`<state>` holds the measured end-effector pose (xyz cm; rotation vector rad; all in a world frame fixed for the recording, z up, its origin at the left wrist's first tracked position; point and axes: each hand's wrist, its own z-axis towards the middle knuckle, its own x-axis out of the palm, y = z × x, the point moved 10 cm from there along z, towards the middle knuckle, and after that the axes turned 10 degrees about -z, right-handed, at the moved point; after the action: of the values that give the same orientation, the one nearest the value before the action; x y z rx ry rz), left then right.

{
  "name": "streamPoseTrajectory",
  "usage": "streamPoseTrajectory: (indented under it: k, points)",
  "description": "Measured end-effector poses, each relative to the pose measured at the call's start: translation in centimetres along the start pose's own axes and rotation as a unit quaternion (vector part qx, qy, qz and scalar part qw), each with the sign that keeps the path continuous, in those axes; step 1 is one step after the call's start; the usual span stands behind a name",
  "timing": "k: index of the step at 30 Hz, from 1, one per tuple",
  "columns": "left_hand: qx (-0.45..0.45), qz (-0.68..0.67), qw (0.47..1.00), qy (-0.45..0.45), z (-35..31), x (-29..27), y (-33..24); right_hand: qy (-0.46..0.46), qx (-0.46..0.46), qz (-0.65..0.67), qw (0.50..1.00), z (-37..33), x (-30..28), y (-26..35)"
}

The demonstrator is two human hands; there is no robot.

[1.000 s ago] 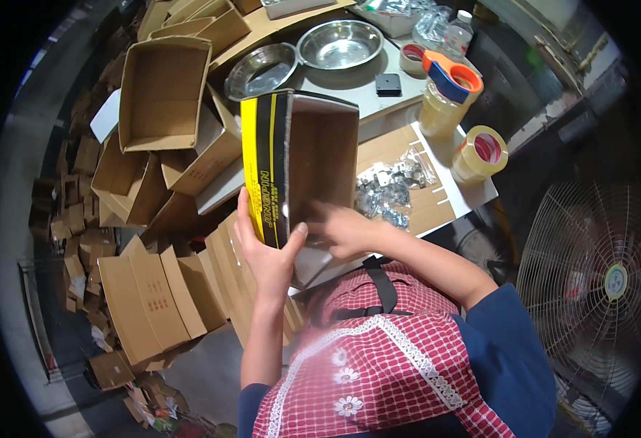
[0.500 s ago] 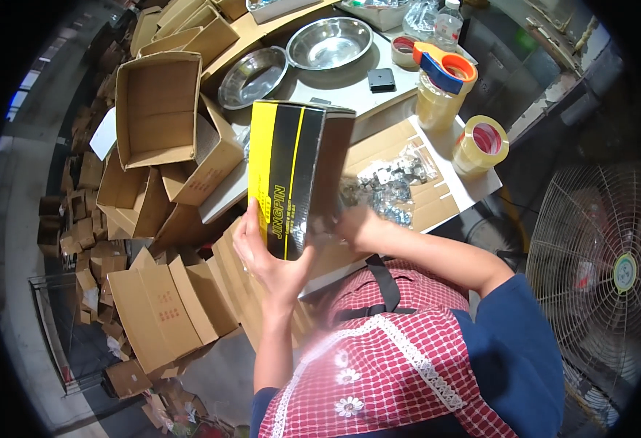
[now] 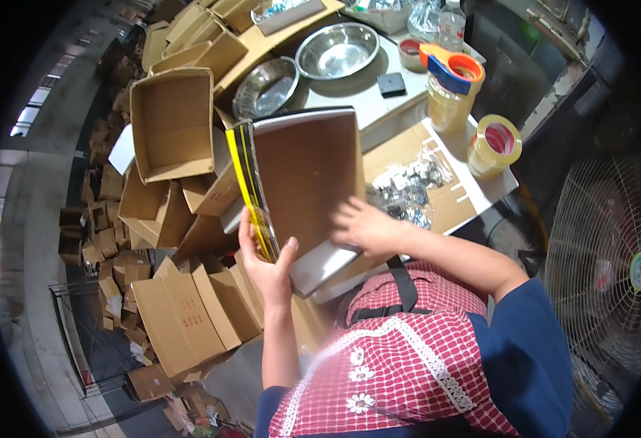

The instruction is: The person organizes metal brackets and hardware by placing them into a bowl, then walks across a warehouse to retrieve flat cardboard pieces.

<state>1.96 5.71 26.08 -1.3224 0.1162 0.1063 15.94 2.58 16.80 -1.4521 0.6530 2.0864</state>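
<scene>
My left hand grips a black and yellow cardboard box by its lower left edge, thumb on one side and fingers on the other. The open side of the box faces me and shows a plain brown inside. At the lower right of that opening is my right hand, its fingers spread and somewhat blurred. Whether it touches the box I cannot tell. Small metal parts in clear plastic bags lie on a flat cardboard sheet just beyond my right hand.
Two steel bowls and a small black square piece sit on the white table. Tape rolls, one stack topped by an orange and blue tape dispenser, stand right. Open brown cartons crowd the left; a large fan stands right.
The box has turned in my left hand, so its open brown inside now shows instead of the printed side. My right hand has come from beside the box to its opening, fingers spread.
</scene>
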Motion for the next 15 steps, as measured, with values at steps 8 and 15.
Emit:
streamPoseTrajectory:
  k: [8, 15]
  points:
    - [0.076, 0.036, 0.991, -0.102, 2.1, -4.8, -2.1, -0.040, 0.125, 0.182, 0.974, -3.0, 1.5, -4.1]
    - [-0.079, -0.348, 0.919, -0.169, 8.3, -10.4, 2.9, -0.151, 0.491, 0.429, 0.743, -16.8, 9.0, -12.1]
